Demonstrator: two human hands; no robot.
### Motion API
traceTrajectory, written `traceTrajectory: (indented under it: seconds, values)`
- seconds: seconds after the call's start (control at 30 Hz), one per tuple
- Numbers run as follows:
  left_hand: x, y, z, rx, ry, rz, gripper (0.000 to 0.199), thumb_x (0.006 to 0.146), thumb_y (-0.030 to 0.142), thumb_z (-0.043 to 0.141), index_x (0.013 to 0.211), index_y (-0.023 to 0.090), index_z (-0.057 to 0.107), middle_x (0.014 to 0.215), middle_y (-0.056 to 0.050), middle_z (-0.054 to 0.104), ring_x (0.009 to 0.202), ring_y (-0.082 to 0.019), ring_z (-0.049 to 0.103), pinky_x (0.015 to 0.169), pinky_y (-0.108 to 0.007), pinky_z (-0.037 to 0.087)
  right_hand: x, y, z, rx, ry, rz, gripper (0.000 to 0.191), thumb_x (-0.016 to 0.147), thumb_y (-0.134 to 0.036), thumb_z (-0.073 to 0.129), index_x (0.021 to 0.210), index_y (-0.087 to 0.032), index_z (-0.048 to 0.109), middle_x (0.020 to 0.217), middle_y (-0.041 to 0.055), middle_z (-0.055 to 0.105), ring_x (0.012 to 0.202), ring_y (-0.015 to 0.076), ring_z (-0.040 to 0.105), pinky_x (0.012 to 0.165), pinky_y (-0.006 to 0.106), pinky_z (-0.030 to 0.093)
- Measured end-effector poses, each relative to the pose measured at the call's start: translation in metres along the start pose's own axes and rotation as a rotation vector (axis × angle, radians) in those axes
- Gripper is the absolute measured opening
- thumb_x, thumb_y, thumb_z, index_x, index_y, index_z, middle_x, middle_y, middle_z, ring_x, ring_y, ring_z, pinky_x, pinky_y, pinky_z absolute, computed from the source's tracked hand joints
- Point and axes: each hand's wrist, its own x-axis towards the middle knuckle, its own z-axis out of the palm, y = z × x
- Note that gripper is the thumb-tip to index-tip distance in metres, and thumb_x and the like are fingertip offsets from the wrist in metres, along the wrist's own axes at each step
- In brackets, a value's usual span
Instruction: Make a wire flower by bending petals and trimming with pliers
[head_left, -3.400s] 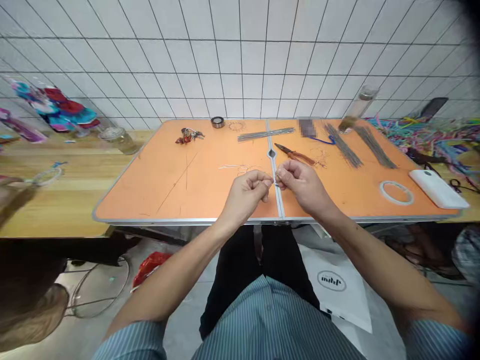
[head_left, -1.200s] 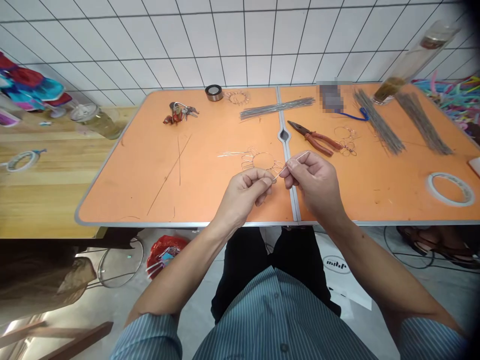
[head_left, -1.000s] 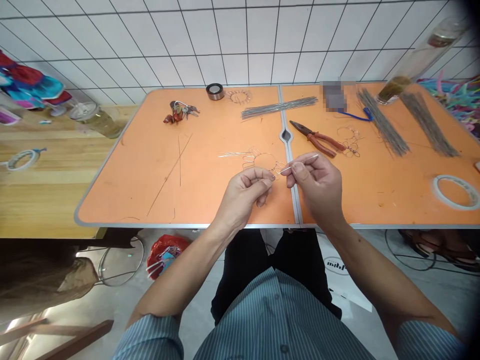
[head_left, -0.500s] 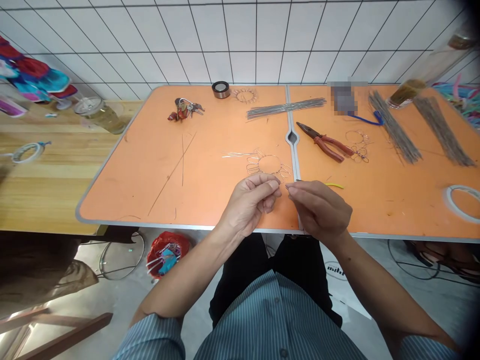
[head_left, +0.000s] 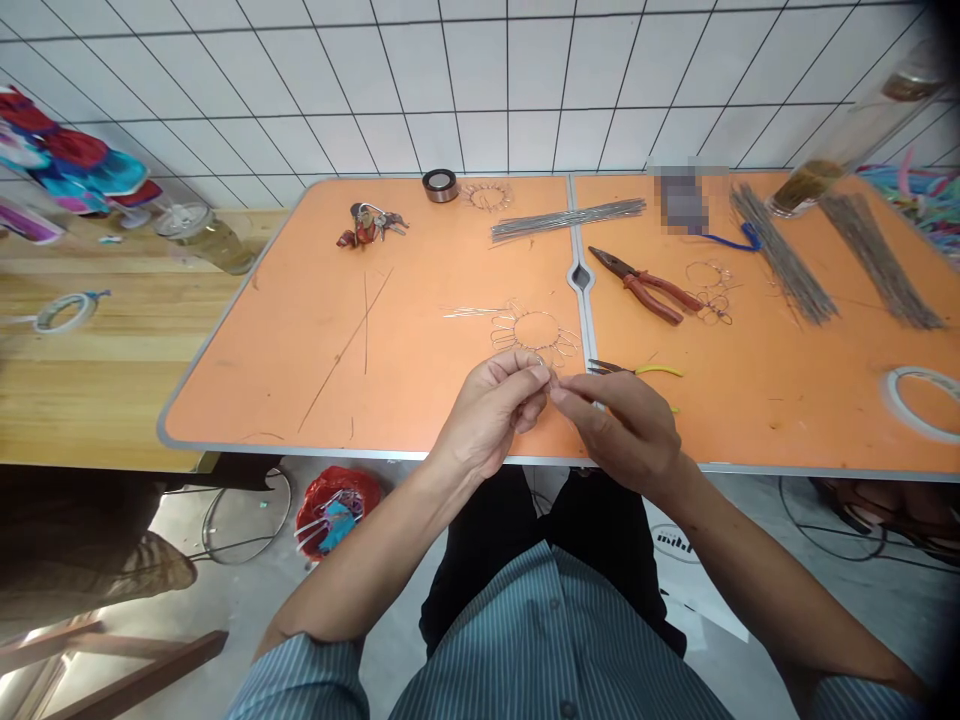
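Note:
My left hand [head_left: 499,405] is closed in a pinch, thumb against forefinger, on a short thin wire [head_left: 553,372] that is mostly hidden by the fingers. From the other side, my right hand [head_left: 626,420] pinches at the same wire, its fingertips touching those of the left. Just beyond them, a flower-shaped wire ring [head_left: 535,328] with thin loops around it lies on the orange table [head_left: 435,400]. Several straight wire pieces [head_left: 472,312] rest at its left. Small yellow-handled pliers [head_left: 656,370] lie partly behind my right hand.
Red-handled pliers [head_left: 637,285] lie right of the table's seam, near small wire rings [head_left: 709,275]. Wire bundles [head_left: 566,220] lie farther back. Keys [head_left: 373,225] and black tape [head_left: 439,185] are at the back left. A white tape roll [head_left: 892,395] sits at right.
My right hand has moved left, and its fingertips now meet those of my left hand. More of the yellow-handled pliers shows. The view has shifted slightly.

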Motion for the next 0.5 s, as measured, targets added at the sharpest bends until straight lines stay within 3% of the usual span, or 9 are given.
traceTrajectory:
  seconds: [0.1,0.2,0.27,0.5]
  values:
    - [-0.003,0.004,0.0,0.023,-0.029,0.035,0.021,0.086,0.029,0.08,0.079,0.017,0.064,0.077,-0.002,0.072,0.046,-0.003,0.04,0.046,-0.022,0.023,0.015,-0.01,-0.004,0.077,0.063,0.185,0.04,0.103,-0.006,0.061,0.13,-0.032,0.074,0.112,0.0033,0.087,0.102,0.0212,0.082,0.088,0.038,0.066]
    - [-0.006,0.007,0.0,0.048,-0.061,0.036,0.022,0.087,0.03,0.08,0.08,0.017,0.064,0.073,-0.001,0.071,0.045,-0.003,0.037,0.046,-0.021,0.021,0.033,-0.018,-0.01,0.259,0.004,0.513,0.02,0.105,-0.017,0.066,0.119,-0.027,0.077,0.108,0.0046,0.086,0.094,0.0211,0.082,0.083,0.038,0.066]
    - [-0.007,0.009,0.0,0.051,-0.091,0.011,0.023,0.086,0.03,0.08,0.077,0.017,0.063,0.069,0.0,0.068,0.045,-0.002,0.036,0.046,-0.021,0.02,0.041,-0.018,-0.014,0.37,-0.044,0.631,0.012,0.104,-0.026,0.07,0.113,-0.025,0.078,0.107,0.0057,0.086,0.093,0.0226,0.082,0.081,0.039,0.066]
    - [-0.009,0.013,0.0,0.065,-0.149,-0.101,0.028,0.082,0.032,0.083,0.073,0.017,0.062,0.065,0.001,0.063,0.043,-0.001,0.033,0.043,-0.021,0.018,0.058,-0.014,-0.022,0.44,-0.151,0.594,0.012,0.101,-0.028,0.072,0.107,-0.023,0.081,0.103,0.0052,0.086,0.091,0.0222,0.08,0.078,0.037,0.063]
